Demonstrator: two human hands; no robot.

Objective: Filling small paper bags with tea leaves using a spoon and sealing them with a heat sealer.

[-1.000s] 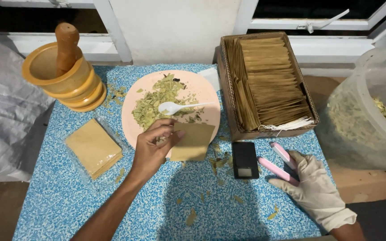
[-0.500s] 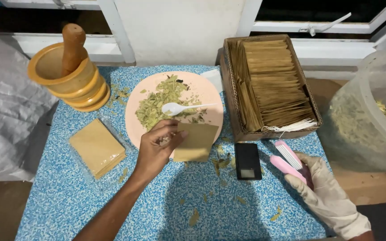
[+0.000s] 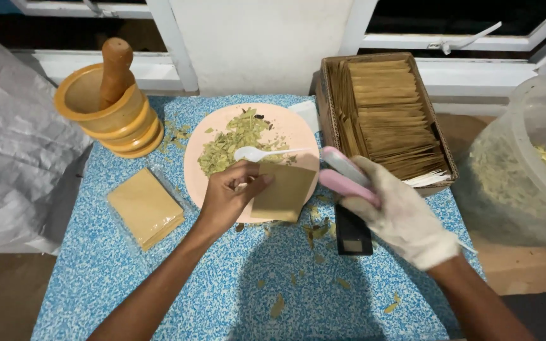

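Paper sachet (image 3: 282, 192), tan and flat, sits at frame centre, overlapping the lower right edge of the pink plate (image 3: 298, 129). We read its long axis as running roughly lower left to upper right, tilted; the upper edge points toward the plate, though which end is the open one we cannot tell. Left hand (image 3: 229, 199) is pinched closed on the sachet's left edge, thumb and fingers clamped on it. Right hand (image 3: 399, 211), in a white glove, comes in from the lower right and is wrapped closed around a pink handheld sealer (image 3: 342, 177), whose two arms point up-left toward the sachet's right edge, just beside it; contact is unclear. On the plate we see dried green leaves (image 3: 232, 142) and a white plastic spoon (image 3: 257, 153). A small black scale (image 3: 352, 230) lies on the blue speckled table (image 3: 178, 284) below the gloved hand. Cardboard box (image 3: 387, 117) of tan sachets is upper right, wooden mortar with pestle (image 3: 109, 104) upper left, a stack of sachets (image 3: 145, 207) centre left, and a clear tub of leaves (image 3: 526, 164) at the right edge.
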